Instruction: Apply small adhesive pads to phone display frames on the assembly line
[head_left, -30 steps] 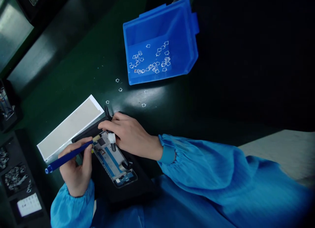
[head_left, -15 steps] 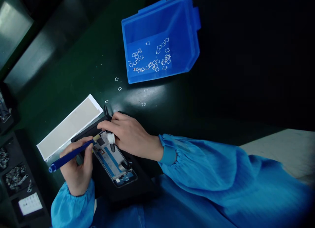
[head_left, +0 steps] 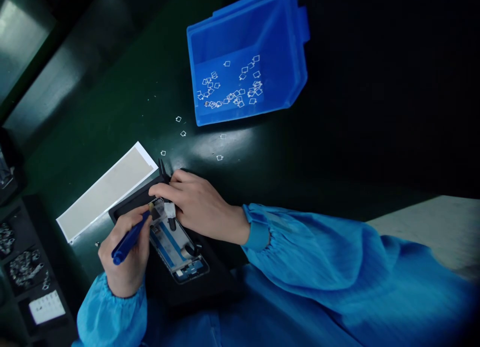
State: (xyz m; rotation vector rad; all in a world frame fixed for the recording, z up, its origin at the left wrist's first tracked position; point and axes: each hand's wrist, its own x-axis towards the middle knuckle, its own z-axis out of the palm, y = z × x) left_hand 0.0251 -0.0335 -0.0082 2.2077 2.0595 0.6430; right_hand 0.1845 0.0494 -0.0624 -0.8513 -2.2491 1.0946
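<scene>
My left hand (head_left: 125, 249) is closed around a blue pen-shaped tool (head_left: 131, 239). Its tan tip (head_left: 151, 207) meets the upper left corner of an opened phone (head_left: 174, 247). The phone lies in a black holder (head_left: 129, 201), its inside facing up with blue strips along it. My right hand (head_left: 202, 207) rests over the phone's upper right side, closed on black tweezers (head_left: 162, 169) whose tips point away from the phone. Under its fingers a small white piece (head_left: 169, 210) and a dark rounded end show; whether these belong to the tweezers I cannot tell.
A blue bin (head_left: 277, 82) holds many tiny white square frames. Several more frames, such as one small frame (head_left: 219, 158), lie loose on the dark green table (head_left: 123, 102). A white-edged beige sheet (head_left: 108, 192) touches the holder's far side. Left stands a black parts tray (head_left: 32, 214).
My left hand has moved right and turned the blue tool steeper, its tip still at the phone's upper corner. My right hand stays nearly in place. The view shifts slightly.
</scene>
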